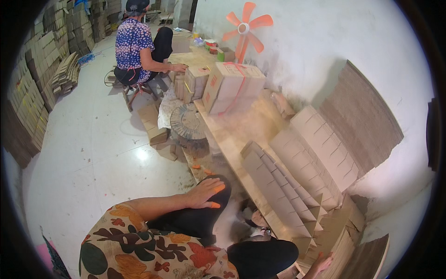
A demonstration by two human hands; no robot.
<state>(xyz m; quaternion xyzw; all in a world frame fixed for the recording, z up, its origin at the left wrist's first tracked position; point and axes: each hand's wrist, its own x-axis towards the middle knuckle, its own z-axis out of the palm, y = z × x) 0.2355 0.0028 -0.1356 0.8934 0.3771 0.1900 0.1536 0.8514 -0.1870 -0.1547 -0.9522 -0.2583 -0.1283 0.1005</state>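
My left hand [206, 193] lies on my dark-trousered knee with its fingers stretched out; orange covers sit on some fingertips, and nothing is in it. Low at the right, my right hand [322, 266] rests against a stack of cardboard strips [341, 253]. Its fingers are partly visible and look extended along the cardboard. Just beyond stands a group of slotted cardboard dividers [278, 190], some crossed together at the near end. Behind them, more slotted cardboard sheets [323, 146] lean toward the wall.
A low wooden table [246, 128] bears a strapped cardboard box [234, 88]. An orange fan [243, 29] stands by the wall. Another person [134, 44] sits on a low stool, one hand at cardboard bundles. A round wooden block [188, 122] stands beside the table; cardboard stacks [28, 100] line the left.
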